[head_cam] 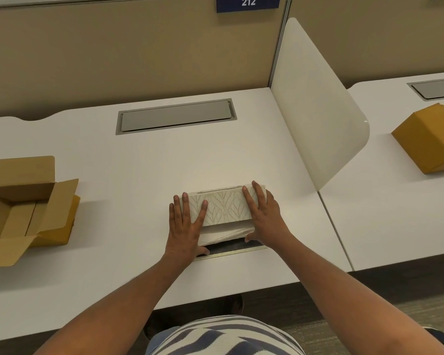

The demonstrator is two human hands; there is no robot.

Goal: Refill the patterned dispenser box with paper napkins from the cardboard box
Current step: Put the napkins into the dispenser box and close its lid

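Left hand (183, 226) and right hand (264, 216) are pressing straight fingers flat on the patterned dispenser box (223, 206); the napkins (223, 233), seemingly half-inserted, are risking crumpling if forced.

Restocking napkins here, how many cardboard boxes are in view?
2. An open cardboard box at the left of the near desk; a closed cardboard box on the neighbouring desk, right. More may be out of view.

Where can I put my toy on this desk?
Bare desk lies between the open cardboard box and the patterned dispenser box, and between that box and the grey hatch behind it. Crowded: front middle, where the left hand and right hand rest on the dispenser.
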